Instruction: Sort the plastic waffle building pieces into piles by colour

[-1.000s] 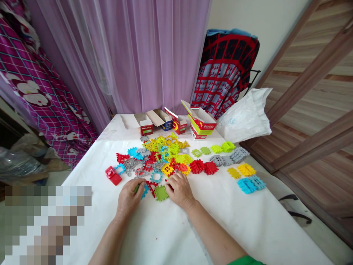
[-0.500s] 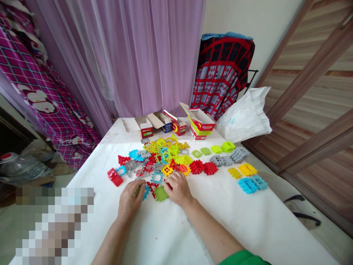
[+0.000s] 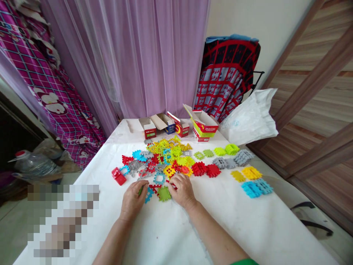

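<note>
My left hand [image 3: 132, 200] is closed at the near edge of a pile of plastic building pieces, with a green building piece [image 3: 141, 190] pinched in its fingers. Just beyond its fingertips lies a blue piece [image 3: 149, 195]. My right hand [image 3: 182, 190] is closed too, and a bit of a red building piece [image 3: 174, 186] shows at its fingertips, mostly hidden by the fingers. Between the hands a green square piece [image 3: 164, 193] lies flat, partly over a red piece [image 3: 154, 187]. A light-blue frame piece [image 3: 159, 179] sits behind them.
Beyond the hands spreads the mixed pile [image 3: 165, 149]. Sorted stacks stand to the right: red [image 3: 213, 170], grey [image 3: 243, 157], yellow [image 3: 252, 172], blue [image 3: 251, 189], lime [image 3: 232, 149]. Several open boxes [image 3: 205, 127] and a white bag [image 3: 249, 117] line the back. A red block [image 3: 118, 176] is left.
The whole view has shifted, so the table's contents appear slightly farther right. Both hands stay in nearly the same place, still closed around their pieces.
</note>
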### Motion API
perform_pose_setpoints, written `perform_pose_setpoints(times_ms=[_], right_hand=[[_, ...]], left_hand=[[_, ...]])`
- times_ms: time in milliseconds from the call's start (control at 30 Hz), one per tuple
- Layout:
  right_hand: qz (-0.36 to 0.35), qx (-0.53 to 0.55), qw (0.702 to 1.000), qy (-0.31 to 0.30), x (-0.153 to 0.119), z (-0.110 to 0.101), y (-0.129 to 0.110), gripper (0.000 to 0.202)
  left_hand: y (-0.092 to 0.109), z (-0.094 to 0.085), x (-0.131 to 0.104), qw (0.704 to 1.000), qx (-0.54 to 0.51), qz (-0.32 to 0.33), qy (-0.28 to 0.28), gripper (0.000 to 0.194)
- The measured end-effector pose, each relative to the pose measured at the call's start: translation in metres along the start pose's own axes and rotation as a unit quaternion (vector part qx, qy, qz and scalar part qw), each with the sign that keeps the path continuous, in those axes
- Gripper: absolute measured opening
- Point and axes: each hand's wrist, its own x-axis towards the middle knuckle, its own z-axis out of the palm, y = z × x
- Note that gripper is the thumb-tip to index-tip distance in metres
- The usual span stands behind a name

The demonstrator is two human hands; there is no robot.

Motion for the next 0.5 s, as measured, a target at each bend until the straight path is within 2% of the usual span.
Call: perform_pose_setpoints(times_ms=[167, 267, 400, 500], right_hand=[[0.01, 0.012, 1.0, 0.008, 0.0, -0.001, 0.004, 0.015], [0.022, 0.02, 0.999, 0.017, -0.001, -0.004, 0.01, 0.013], [0.035, 0.023, 0.999, 0.027, -0.001, -0.007, 0.015, 0.011], [0.043, 0.026, 0.998, 0.027, -0.001, -0.006, 0.016, 0.011]], left_hand=[[-0.002, -0.002, 0.002, 1.0, -0.007, 0.013, 0.013, 0.025], [0.006, -0.004, 0.0, 0.998, 0.002, 0.058, 0.0, 0.024], [0.025, -0.002, -0.007, 0.984, 0.022, 0.155, -0.087, 0.036], [0.034, 0.003, -0.012, 0.975, 0.038, 0.174, -0.136, 0.04]])
